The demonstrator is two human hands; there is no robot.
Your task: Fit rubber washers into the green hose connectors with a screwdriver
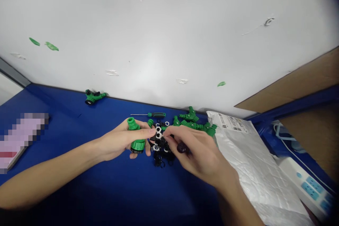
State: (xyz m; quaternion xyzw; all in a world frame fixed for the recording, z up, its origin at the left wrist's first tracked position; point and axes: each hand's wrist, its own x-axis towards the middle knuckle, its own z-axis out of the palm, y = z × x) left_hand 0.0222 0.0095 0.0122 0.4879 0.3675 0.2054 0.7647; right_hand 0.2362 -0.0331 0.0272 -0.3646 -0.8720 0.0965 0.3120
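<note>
My left hand (124, 137) is closed around a green plastic hose splitter (138, 145), its ribbed collar pointing down. To its right, my right hand (197, 150) is closed, with thumb and forefinger pinched together near white rings (158, 130). A dark rounded handle end (182, 147) pokes out of the right hand; the rest of that tool is hidden. Whether the fingertips touch a ring, I cannot tell. Beneath and between both hands lies a pile of small black and white rings and parts (159, 159), partly covered by the hands.
A screwdriver (156, 114) lies behind the pile. Several green hose splitters (192, 114) sit behind my right hand, and another (94, 96) is at back left. On the right are a silver padded envelope (254, 169) and a white power strip (304, 187). A white wall (159, 42) closes the back.
</note>
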